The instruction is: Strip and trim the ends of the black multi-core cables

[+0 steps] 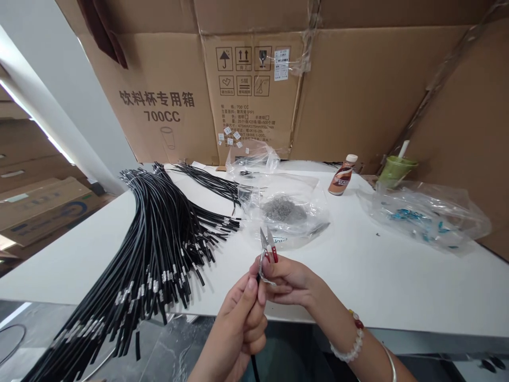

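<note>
My left hand (242,318) is closed around a black cable (255,367), whose lower part hangs below the fist. At the cable's upper end, a silvery strand (261,266) sticks up between the fingertips of both hands. My right hand (292,279) is closed on small thread snips (272,246) with red on the handles. The blades point up and away from me and stand apart. Its fingertips meet those of the left hand at the strand. Whether the right fingers also pinch the strand is hard to tell.
A large bundle of black cables (159,233) with silvery ends hangs over the left table edge. Behind my hands lies a clear bag of small grey pieces (284,208). A bottle (342,175), a green cup (396,168) and a bag with blue pieces (425,217) stand right. Cardboard (254,21) walls the back.
</note>
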### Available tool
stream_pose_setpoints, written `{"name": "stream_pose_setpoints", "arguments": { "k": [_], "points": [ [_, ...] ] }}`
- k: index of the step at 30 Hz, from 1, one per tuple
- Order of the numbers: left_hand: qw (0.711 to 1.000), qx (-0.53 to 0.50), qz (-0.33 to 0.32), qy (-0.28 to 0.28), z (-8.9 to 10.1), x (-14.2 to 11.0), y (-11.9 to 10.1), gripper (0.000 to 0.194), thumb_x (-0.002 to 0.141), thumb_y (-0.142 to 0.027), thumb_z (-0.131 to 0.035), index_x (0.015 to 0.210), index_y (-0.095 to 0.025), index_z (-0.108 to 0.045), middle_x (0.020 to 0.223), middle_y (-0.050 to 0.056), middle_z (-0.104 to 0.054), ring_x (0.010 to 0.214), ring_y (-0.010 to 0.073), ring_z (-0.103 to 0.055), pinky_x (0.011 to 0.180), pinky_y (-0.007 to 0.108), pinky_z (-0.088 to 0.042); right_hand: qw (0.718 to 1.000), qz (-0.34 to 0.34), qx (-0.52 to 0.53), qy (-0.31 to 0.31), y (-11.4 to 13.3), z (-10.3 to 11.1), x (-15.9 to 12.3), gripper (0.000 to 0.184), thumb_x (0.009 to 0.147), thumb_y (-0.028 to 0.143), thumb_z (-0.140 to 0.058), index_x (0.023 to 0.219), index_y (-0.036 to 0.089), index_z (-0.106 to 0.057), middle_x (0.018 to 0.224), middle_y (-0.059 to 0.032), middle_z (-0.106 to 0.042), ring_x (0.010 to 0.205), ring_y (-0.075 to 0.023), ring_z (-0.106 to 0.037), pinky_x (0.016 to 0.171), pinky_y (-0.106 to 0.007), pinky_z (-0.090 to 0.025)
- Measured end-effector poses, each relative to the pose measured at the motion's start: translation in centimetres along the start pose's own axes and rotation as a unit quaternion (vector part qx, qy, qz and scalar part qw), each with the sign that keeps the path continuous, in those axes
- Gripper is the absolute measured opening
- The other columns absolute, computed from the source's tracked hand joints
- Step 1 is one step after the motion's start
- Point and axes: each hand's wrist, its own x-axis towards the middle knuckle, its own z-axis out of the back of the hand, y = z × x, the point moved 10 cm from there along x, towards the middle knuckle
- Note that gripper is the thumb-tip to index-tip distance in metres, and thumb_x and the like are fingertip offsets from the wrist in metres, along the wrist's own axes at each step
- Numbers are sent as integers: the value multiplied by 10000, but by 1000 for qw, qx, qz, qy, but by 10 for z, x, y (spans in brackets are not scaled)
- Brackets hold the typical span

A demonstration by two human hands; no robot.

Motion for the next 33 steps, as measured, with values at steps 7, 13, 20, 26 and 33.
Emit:
{"name": "stream_pose_setpoints", "arguments": {
  "k": [7,13,20,26,33],
  "points": [
    [995,54,-54,60,-5,1,-10,479,721,-614,-716,702,-177,-521,463,-135,-158,405,18,-47,370,141,-80,1000,15,16,-14,8,-17,-9,385,652,402,-839,624,153,-547,325,140,-335,272,2,-126,323,-184,-71],
    [959,239,-151,29,-4,-6,-32,504,819,-639,-574,667,-159,-589,468,-90,-216,434,60,-155,418,197,-134,981,89,-118,-123,33,-19,-26,331,704,360,-805,614,165,-553,477,51,-541,445,-70,-476,526,-232,-341],
    [899,327,-270,-107,4,-13,-53,384,844,-593,-567,808,-219,-644,727,7,-554,728,164,-485,680,221,-396,964,176,-41,-195,52,-12,-37,308,651,333,-845,645,151,-598,695,24,-611,557,-55,-485,575,-213,-389],
    [918,207,-271,-203,31,-16,-55,461,772,-641,-631,673,-193,-587,623,-23,-461,605,122,-346,564,199,-317,977,127,35,-170,43,-4,-31,225,766,349,-780,799,140,-705,353,163,-286,323,-6,-113,693,-183,-511],
    [931,155,-251,-215,46,-23,-50,449,740,-632,-679,746,-185,-634,535,-60,-301,518,84,-231,473,200,-216,957,149,10,-251,47,20,-39,221,747,336,-799,764,162,-664,366,174,-315,338,-4,-152,1013,-320,-445]
  ]
}}
